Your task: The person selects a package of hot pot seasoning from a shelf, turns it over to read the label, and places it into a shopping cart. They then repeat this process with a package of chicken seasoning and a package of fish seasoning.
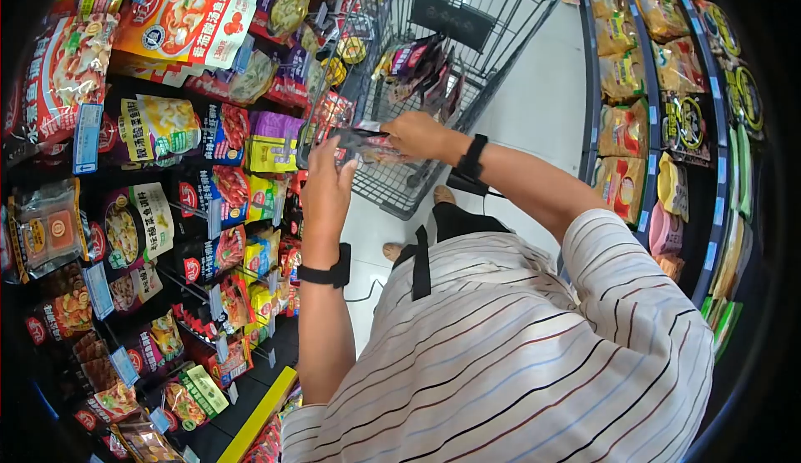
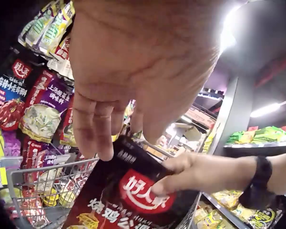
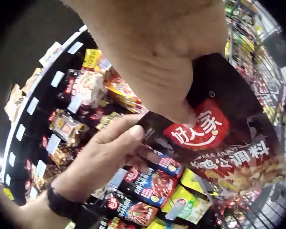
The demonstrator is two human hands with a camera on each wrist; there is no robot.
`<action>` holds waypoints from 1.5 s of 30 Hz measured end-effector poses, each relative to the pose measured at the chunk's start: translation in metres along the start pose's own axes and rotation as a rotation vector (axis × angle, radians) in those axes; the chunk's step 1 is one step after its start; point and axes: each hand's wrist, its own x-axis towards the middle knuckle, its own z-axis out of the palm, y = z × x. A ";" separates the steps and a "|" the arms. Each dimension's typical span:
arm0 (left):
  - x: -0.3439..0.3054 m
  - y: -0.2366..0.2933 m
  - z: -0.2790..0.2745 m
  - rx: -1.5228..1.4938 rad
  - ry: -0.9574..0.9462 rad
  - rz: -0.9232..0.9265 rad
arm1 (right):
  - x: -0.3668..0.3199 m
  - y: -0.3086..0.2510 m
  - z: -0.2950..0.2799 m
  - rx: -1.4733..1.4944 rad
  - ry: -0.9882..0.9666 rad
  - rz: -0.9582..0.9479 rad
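At frame centre, just above the cart (image 1: 385, 186), the left hand (image 1: 327, 192) is pinching one edge of the dark packet (image 1: 359, 140) and the right hand (image 1: 415, 135) is gripping the opposite edge, apparently keeping it flat and face-up for reading beside the shelves (image 1: 171, 181).

Left hand (image 1: 327, 188), right hand (image 1: 417, 135) (two hands), one dark packet (image 1: 360, 141), one cart (image 1: 385, 188)
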 end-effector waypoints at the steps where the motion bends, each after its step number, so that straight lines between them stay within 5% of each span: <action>1: -0.004 0.008 -0.009 -0.121 -0.126 -0.183 | 0.006 0.015 0.020 -0.011 0.004 0.012; 8: -0.094 -0.035 0.000 -0.102 -0.192 -0.424 | 0.025 0.062 0.113 -0.129 -0.259 0.304; 13: -0.144 -0.036 -0.004 -0.196 -0.207 -0.676 | -0.003 0.049 0.166 -0.163 -0.451 0.237; 14: -0.155 -0.040 -0.003 -0.166 -0.178 -0.660 | -0.007 0.050 0.174 -0.121 -0.642 0.169; 15: -0.156 -0.036 -0.009 -0.127 -0.156 -0.608 | 0.028 0.040 0.178 0.036 -0.574 0.167; 16: -0.157 -0.029 -0.014 -0.084 -0.136 -0.558 | -0.007 0.035 0.169 0.097 -0.884 0.331; 18: -0.164 -0.030 -0.019 -0.138 -0.061 -0.595 | -0.010 0.075 0.222 -0.001 -0.888 -0.487; 19: -0.167 -0.031 -0.022 -0.142 -0.046 -0.629 | -0.013 0.090 0.243 -0.186 -0.835 -0.744; 20: -0.164 -0.024 -0.035 -0.159 -0.037 -0.660 | -0.020 0.103 0.270 0.139 -0.601 -0.421; 22: -0.164 -0.020 -0.052 -0.204 0.007 -0.720 | 0.023 0.011 0.140 0.216 -0.948 0.161; 25: -0.179 -0.020 -0.068 -0.204 0.041 -0.747 | 0.069 -0.025 0.100 0.368 -1.091 0.247; 28: -0.201 -0.019 -0.079 -0.212 0.053 -0.769 | 0.110 -0.090 0.025 0.860 -1.041 0.097; 33: -0.245 -0.028 -0.093 -0.224 0.053 -0.773 | 0.139 -0.286 -0.144 0.806 -0.776 -0.495; 38: -0.278 -0.042 -0.117 -0.281 0.118 -0.808 | 0.175 -0.437 -0.195 0.775 -0.508 -0.942; 45: -0.312 -0.066 -0.146 -0.333 0.235 -0.785 | 0.262 -0.584 -0.154 0.518 -0.240 -0.770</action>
